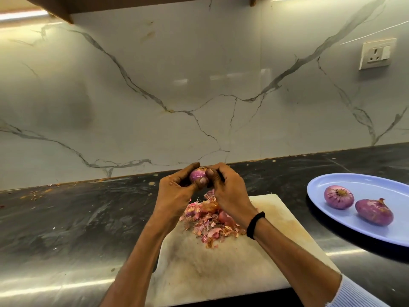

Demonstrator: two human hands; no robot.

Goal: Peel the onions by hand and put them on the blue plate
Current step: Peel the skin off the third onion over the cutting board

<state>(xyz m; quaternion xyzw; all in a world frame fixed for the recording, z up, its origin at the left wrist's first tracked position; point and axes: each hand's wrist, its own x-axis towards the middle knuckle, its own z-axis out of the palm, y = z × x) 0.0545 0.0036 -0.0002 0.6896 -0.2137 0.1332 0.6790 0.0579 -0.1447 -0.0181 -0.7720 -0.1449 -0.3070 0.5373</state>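
**Striped sleeve (358,293) low, onion (197,175) held up in both hands**

Both forearms are stretched over a white cutting board (221,273), on which a heap of papery skins (210,224) is piled. Above the board's far edge the onion is clasped by the curled fingers (188,169) of the left hand (174,191) and pinched near its top by the right hand (228,191). Two peeled onions (338,197) are laid side by side on the blue plate (376,237), at the right of the desk (66,218).

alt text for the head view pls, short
A left hand and right hand grip an onion, above a board heaped with peels. To the right, a blue plate on a dark counter holds two peeled onions.
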